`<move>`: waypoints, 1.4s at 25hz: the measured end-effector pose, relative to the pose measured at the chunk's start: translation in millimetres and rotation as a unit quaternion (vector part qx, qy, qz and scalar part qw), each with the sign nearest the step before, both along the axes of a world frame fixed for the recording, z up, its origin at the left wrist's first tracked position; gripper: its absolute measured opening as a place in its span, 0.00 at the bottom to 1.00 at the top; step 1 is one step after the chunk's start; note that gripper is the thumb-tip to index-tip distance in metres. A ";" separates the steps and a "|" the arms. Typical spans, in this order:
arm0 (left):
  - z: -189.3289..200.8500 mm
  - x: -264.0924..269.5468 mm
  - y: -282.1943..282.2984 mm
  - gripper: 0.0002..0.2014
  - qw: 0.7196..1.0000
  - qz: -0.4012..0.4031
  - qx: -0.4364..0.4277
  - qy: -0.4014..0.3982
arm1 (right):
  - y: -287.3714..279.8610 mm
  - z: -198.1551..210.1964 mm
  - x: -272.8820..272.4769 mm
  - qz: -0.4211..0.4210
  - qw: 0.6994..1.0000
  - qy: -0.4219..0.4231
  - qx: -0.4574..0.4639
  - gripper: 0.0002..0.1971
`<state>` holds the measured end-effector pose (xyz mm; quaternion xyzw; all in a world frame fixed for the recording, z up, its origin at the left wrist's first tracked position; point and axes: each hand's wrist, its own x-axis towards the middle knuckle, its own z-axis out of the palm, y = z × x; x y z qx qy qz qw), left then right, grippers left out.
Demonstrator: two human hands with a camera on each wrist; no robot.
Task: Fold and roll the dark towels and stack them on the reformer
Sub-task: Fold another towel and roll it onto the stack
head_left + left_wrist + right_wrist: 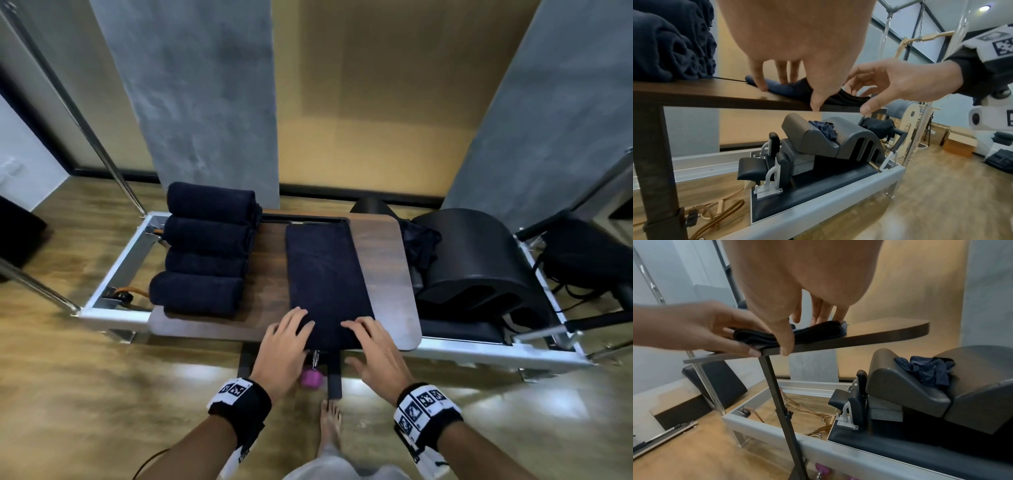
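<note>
A long folded dark towel [325, 274] lies flat on the brown table top [387, 274] that stands over the reformer frame [113, 274]. My left hand [291, 329] holds the towel's near left corner, fingers on top and thumb at the table's edge. My right hand [366, 339] holds the near right corner the same way. In the right wrist view the towel's near end [813, 332] is bunched up between both hands. Several rolled dark towels [205, 250] lie side by side on the left of the table top.
A black arc barrel [479, 260] sits on the reformer carriage at the right, with a crumpled dark cloth [419, 243] on it. A black bag [589, 253] lies further right. A pink object [310, 377] is on the floor beside my bare foot [330, 425].
</note>
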<state>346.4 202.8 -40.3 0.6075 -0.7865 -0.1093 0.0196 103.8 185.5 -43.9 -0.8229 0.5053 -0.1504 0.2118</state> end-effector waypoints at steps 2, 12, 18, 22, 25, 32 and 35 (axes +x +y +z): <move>6.7 -1.1 2.9 0.25 0.999 0.004 -0.029 0.021 | -0.3 5.1 3.7 -0.001 0.999 0.036 -0.018 0.30; 16.2 12.6 0.6 0.04 0.971 0.092 -0.076 0.206 | -7.3 13.4 14.4 -0.037 0.999 0.027 -0.005 0.21; 7.1 8.9 -9.4 0.08 0.941 0.204 0.012 0.270 | -25.9 12.9 20.1 -0.077 0.997 0.001 0.001 0.13; 11.3 3.1 -20.2 0.10 0.882 0.315 0.067 0.345 | -21.9 9.6 28.4 -0.102 0.986 0.074 -0.113 0.07; 13.7 1.0 -30.3 0.14 0.875 0.341 0.087 0.332 | -11.4 2.6 29.9 -0.058 0.976 0.133 -0.160 0.14; 11.6 -7.3 -34.3 0.07 0.892 0.342 0.089 0.282 | -15.4 3.6 10.9 0.013 0.983 0.103 -0.148 0.18; 15.9 -9.4 -35.9 0.08 0.884 0.350 0.087 0.297 | -27.8 9.1 8.4 0.029 0.996 0.048 -0.076 0.13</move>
